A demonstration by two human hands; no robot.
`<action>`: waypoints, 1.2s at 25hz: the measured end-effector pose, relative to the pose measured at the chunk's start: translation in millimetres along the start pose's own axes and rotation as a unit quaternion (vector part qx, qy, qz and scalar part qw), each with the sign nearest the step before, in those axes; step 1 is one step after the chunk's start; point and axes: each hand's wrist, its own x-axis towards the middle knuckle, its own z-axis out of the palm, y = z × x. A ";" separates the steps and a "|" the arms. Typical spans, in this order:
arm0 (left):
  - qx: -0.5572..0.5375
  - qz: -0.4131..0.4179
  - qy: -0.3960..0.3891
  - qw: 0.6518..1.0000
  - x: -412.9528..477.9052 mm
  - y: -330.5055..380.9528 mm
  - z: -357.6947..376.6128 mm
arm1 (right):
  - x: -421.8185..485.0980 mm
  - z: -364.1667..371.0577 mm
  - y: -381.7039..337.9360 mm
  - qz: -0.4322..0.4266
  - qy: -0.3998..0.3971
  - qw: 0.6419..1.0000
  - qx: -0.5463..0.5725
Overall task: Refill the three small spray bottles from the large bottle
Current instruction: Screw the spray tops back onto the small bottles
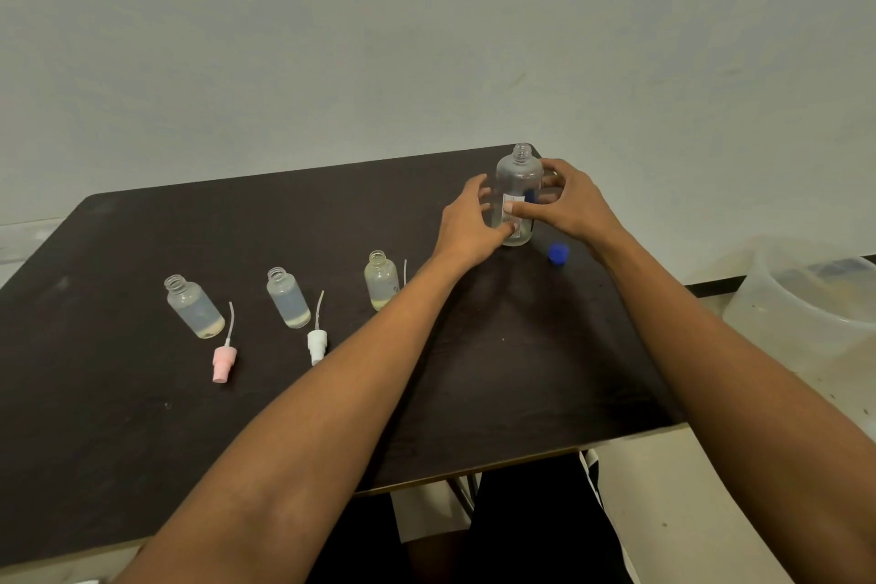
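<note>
Against a plain wall, on the dark counter, we cup both hands, left hand and right hand, loosely around the uncapped large bottle, steadying it for pouring.

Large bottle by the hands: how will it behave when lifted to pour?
The large bottle looks almost empty, so probably light. It is tall on a narrow base, so likely to tip if nudged sideways. Its clear wall looks smooth, perhaps slippery, and its neck is open, blue cap off. The left hand and right hand flank it.
</note>
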 end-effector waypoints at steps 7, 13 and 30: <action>-0.009 0.023 0.050 0.998 -28.8 13.1 -16.6 | -34.9 -17.6 -22.3 -0.014 0.062 0.998 -0.011; -0.037 0.089 0.085 0.992 -88.4 17.6 -49.0 | -98.7 -11.2 -61.8 -0.082 0.102 0.988 0.077; 0.008 0.081 0.171 0.982 -173.8 -35.8 -121.3 | -157.3 48.7 -92.3 -0.188 0.012 0.982 0.028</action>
